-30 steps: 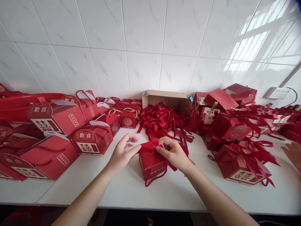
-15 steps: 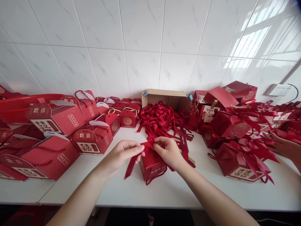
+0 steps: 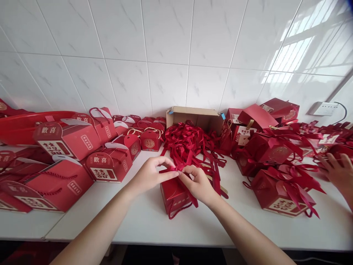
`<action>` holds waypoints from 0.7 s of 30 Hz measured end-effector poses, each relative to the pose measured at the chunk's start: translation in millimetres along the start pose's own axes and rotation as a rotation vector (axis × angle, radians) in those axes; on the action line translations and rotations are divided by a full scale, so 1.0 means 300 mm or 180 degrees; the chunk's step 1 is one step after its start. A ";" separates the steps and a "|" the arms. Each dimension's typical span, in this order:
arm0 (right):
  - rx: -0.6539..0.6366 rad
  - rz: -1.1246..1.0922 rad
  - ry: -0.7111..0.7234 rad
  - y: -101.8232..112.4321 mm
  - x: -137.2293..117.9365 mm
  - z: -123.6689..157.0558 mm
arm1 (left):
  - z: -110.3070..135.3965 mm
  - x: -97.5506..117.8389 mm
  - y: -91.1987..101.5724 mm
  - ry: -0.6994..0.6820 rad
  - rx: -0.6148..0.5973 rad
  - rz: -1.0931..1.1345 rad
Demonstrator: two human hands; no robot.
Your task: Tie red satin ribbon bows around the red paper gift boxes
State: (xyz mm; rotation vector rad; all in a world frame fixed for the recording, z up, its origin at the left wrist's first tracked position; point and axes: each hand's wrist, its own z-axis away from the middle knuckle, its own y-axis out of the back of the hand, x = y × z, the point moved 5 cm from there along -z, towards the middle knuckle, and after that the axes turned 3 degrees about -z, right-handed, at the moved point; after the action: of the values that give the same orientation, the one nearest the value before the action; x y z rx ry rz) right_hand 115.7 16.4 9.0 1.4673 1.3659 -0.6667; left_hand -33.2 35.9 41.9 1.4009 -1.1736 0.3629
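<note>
In front of me on the white table stands a small red gift box (image 3: 171, 195) with a twisted red cord handle at its near side. Just over its top, my left hand (image 3: 154, 175) pinches a shiny red ribbon (image 3: 176, 168) between thumb and fingertips. My right hand (image 3: 197, 182) grips the same ribbon close beside it, the thumbs nearly meeting at the knot. A ribbon tail hangs down below my right hand along the box. The ribbon's exact loops are partly hidden by my fingers.
Behind the box, loose red ribbons (image 3: 184, 140) spill from an open cardboard box (image 3: 197, 111). Red boxes (image 3: 109, 162) stand at left by a red basin (image 3: 24, 127). Bow-tied boxes (image 3: 281, 191) crowd the right, where another person's hand (image 3: 338, 173) reaches in.
My left hand has moved right and closed in on the knot beside my right hand. The ribbon end hanging at left is gone from there. The other person's hand has lifted and spread.
</note>
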 end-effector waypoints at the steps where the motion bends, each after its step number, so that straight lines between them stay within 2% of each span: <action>1: 0.0046 -0.0095 -0.0026 0.000 0.002 0.000 | 0.015 -0.010 0.000 -0.0028 0.0141 -0.0059; 3: 0.0238 -0.0338 -0.0103 0.001 0.009 0.003 | 0.039 -0.024 -0.003 -0.0114 0.0425 -0.0098; 6: 0.0508 -0.0434 -0.0169 0.003 0.020 0.008 | 0.055 -0.041 -0.024 -0.0178 0.0509 -0.0096; 12: 0.0484 0.0506 0.0347 0.006 -0.013 0.020 | 0.053 -0.051 -0.045 -0.0266 0.0610 -0.0149; 15: 0.0357 0.0739 0.0482 0.007 -0.025 0.029 | 0.054 -0.043 -0.045 -0.0365 0.0714 -0.0329; 18: 0.0356 0.0723 0.0370 0.010 -0.015 0.032 | 0.055 -0.039 -0.047 -0.0400 0.0759 -0.0506; 21: 0.0474 0.0428 -0.0032 0.019 0.014 0.029 | 0.058 -0.036 -0.047 -0.0435 0.0823 -0.0763</action>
State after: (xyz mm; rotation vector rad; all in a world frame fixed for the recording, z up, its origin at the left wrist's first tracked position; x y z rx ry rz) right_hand 124.1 10.9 3.6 1.6561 1.2189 -0.7000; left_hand -33.9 21.9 21.1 1.7958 -1.0798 0.2584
